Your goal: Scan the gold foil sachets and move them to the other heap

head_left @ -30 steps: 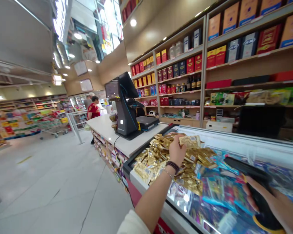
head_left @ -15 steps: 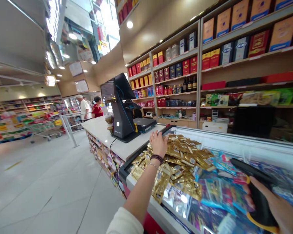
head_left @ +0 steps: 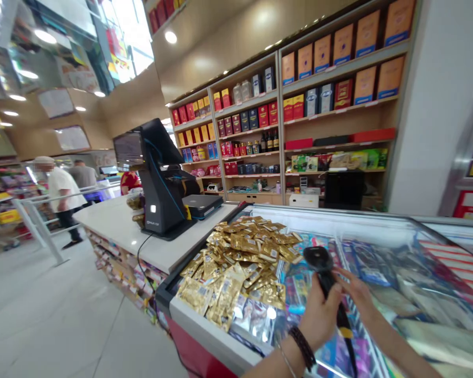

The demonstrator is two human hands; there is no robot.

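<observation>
While the left hand (head_left: 322, 312), a beaded bracelet (head_left: 302, 347) at its wrist, is closed around the handle of a black scanner (head_left: 324, 275), the right hand (head_left: 357, 289) has its slightly bent fingers close against the other side; I cannot tell whether it also grips. The scanner hangs over the glass-topped case (head_left: 193, 320), head up, its cord running down below both hands. Just left of the scanner, gold packets (head_left: 256, 244) lie in a wide, loose heap across the end of the case, some near its front rim. Colourful bags show through the glass beneath. Past the heap, a white counter (head_left: 173, 252) adjoins the case, bearing a black till (head_left: 157, 173) and a flat black box (head_left: 202, 205). Pale floor (head_left: 63, 310) stretches left to a metal railing (head_left: 46, 239), with a person in a white shirt (head_left: 65, 188) beyond it. Behind the case, tall wooden shelves (head_left: 339, 123) carry boxes and bottles, ending at a pale wall (head_left: 429, 131) on the right.
</observation>
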